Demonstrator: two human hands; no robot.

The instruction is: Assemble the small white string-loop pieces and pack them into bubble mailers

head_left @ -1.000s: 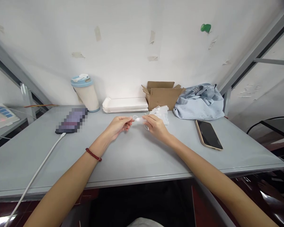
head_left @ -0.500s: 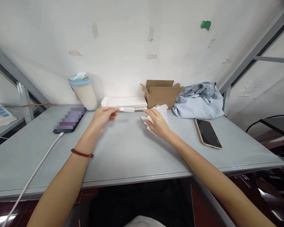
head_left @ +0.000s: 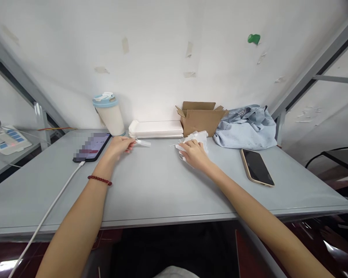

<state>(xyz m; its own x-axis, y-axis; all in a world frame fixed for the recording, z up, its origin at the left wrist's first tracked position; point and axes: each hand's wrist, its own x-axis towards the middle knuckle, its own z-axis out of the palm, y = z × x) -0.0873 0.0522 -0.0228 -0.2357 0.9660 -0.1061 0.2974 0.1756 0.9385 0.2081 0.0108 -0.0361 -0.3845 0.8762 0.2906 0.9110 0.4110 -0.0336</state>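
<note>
My left hand (head_left: 120,146) is closed in a pinch on the end of a small white strip (head_left: 143,143) with a thin string, just above the table in front of a stack of white envelope-like sheets (head_left: 158,129). My right hand (head_left: 195,155) lies over a loose pile of thin white strips (head_left: 201,136) with strings. Its fingers are curled down onto the pile, and the end of one strip shows by the thumb and forefinger. Part of the pile is hidden under this hand.
Along the wall stand a cup with a blue lid (head_left: 111,117), an open cardboard box (head_left: 201,121) and a bundle of light blue cloth (head_left: 246,129). A phone on a cable (head_left: 97,148) lies left, another phone (head_left: 257,166) right. The grey table (head_left: 162,193) has a front edge near me.
My left hand has moved left and lower with the white strip. My right hand's fingers have closed down onto the pile. The whole view has shifted slightly.
</note>
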